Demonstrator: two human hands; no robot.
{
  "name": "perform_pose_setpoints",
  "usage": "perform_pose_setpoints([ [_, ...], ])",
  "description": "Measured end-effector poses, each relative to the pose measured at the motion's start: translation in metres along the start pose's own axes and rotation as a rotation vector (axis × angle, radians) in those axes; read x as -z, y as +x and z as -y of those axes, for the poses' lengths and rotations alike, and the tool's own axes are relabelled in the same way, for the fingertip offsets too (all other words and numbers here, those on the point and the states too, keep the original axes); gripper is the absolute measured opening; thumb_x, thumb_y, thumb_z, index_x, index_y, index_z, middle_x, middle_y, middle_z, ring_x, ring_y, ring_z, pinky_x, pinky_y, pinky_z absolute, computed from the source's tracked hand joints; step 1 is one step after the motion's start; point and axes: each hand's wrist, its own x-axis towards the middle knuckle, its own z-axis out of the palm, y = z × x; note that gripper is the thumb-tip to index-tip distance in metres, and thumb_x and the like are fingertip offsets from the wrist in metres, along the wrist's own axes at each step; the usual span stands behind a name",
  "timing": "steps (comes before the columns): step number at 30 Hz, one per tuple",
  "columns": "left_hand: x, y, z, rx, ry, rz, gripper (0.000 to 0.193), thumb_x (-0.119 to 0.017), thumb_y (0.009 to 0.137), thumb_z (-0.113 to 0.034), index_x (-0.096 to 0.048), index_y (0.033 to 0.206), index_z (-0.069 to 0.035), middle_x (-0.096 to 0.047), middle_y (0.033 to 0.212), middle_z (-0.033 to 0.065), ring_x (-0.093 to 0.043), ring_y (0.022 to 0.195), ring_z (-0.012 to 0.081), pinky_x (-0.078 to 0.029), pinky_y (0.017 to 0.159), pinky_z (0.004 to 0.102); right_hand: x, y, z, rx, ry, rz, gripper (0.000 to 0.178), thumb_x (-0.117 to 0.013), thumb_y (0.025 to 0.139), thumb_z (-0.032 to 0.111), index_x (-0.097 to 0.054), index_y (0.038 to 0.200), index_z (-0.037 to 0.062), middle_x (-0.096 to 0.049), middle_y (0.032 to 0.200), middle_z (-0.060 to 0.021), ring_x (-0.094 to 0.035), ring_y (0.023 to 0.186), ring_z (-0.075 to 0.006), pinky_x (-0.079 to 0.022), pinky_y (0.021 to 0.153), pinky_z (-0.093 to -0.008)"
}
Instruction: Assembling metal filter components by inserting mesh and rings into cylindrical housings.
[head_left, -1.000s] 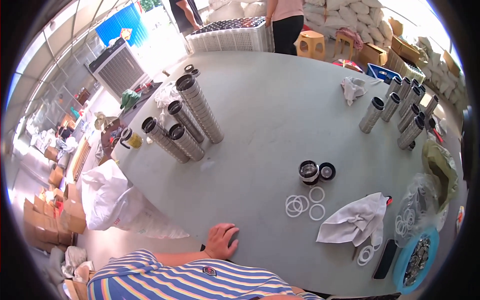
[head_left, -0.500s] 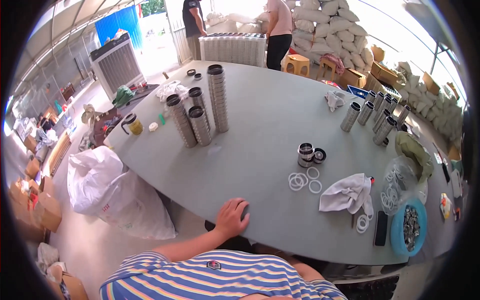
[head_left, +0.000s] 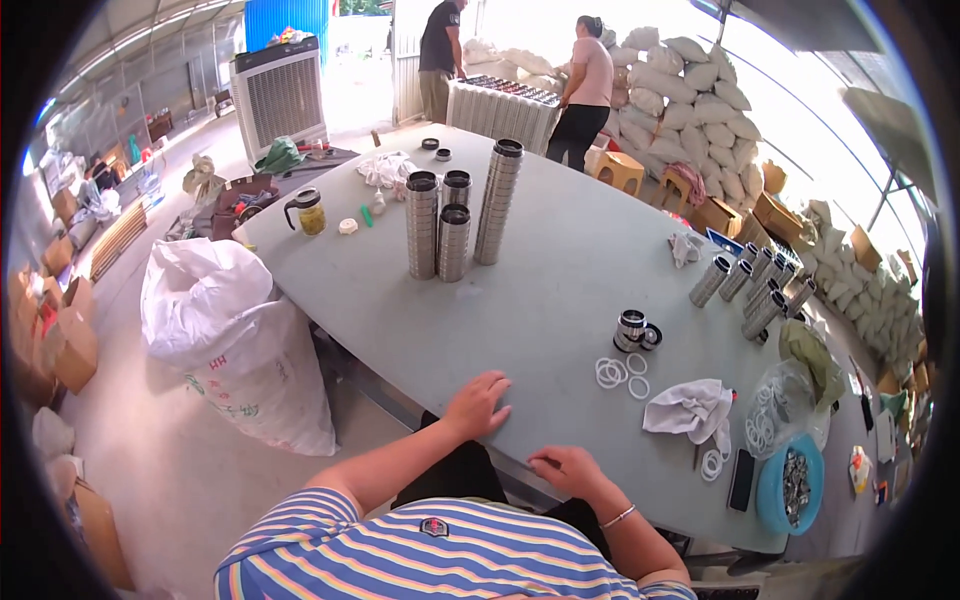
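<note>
My left hand [head_left: 477, 405] lies on the grey-green table [head_left: 540, 330] near its front edge, fingers stretched out and holding nothing. My right hand [head_left: 570, 470] hovers at the table edge to the right, its fingers loosely bent and apart, with nothing visible in them. A bracelet [head_left: 620, 517] circles that wrist. Ahead and right of my hands stand short black-rimmed metal cylinders [head_left: 630, 330], beside several white rings [head_left: 612, 373]. Farther off, tall stacks of ribbed metal cylinders [head_left: 497, 205] stand upright. A white cloth [head_left: 690, 408] lies right of the rings.
At the right lie a dark phone [head_left: 741, 480], a blue basin [head_left: 768, 495] of small metal parts and a clear bag [head_left: 785, 405] of rings. More metal cylinders [head_left: 710, 282] stand far right. A white sack [head_left: 240, 350] leans at the left. Two people hold a crate [head_left: 505, 110] beyond.
My right hand has come up into view at the table edge. My left hand stays on the tabletop, and the view has shifted. The two people and the crate have moved slightly.
</note>
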Motion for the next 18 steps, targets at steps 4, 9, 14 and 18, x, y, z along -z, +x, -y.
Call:
perform_pose_setpoints([
  [4, 0.002, 0.000, -0.002, 0.055, 0.077, -0.090, 0.031, -0.075, 0.093, -0.026, -0.069, 0.114, -0.004, -0.067, 0.125, 0.0166, -0.063, 0.120, 0.0374, -0.052, 0.104, 0.0465, 0.007, 0.027, -0.032, 0.021, 0.356, -0.324, 0.017, -0.073, 0.098, 0.014, -0.078, 0.110, 0.0026, -0.075, 0.086, -0.0173, -0.073, 0.071, -0.0198, -0.057, 0.067, -0.0311],
  [9, 0.005, -0.002, -0.009, 0.039, 0.024, -0.123, 0.020, -0.073, 0.094, -0.019, -0.069, 0.103, -0.001, -0.067, 0.113, 0.0171, -0.066, 0.107, 0.0375, -0.055, 0.095, 0.0457, 0.023, 0.065, -0.059, 0.201, -0.099, -0.701, 0.014, -0.072, 0.099, 0.015, -0.077, 0.103, 0.0028, -0.075, 0.084, -0.0137, -0.071, 0.066, -0.0204, -0.055, 0.063, -0.0320],
  [14, 0.002, -0.002, -0.009, 0.063, 0.025, -0.162, 0.016, -0.071, 0.094, -0.017, -0.068, 0.101, -0.002, -0.066, 0.111, 0.0154, -0.067, 0.104, 0.0370, -0.055, 0.090, 0.0464, 0.018, 0.080, -0.099, 0.073, 0.195, -0.701, 0.016, -0.069, 0.102, 0.014, -0.076, 0.102, -0.0008, -0.071, 0.074, -0.0043, -0.064, 0.062, -0.0088, -0.051, 0.060, -0.0268],
  [18, 0.000, -0.005, -0.007, 0.100, 0.023, -0.178, 0.012, -0.070, 0.094, -0.016, -0.070, 0.100, -0.005, -0.067, 0.112, 0.0124, -0.067, 0.105, 0.0359, -0.055, 0.090, 0.0451, 0.021, 0.079, -0.089, -0.028, 0.262, -0.669, 0.015, -0.069, 0.101, 0.015, -0.076, 0.101, 0.0021, -0.070, 0.071, -0.0072, -0.068, 0.065, -0.0150, -0.053, 0.065, -0.0304],
])
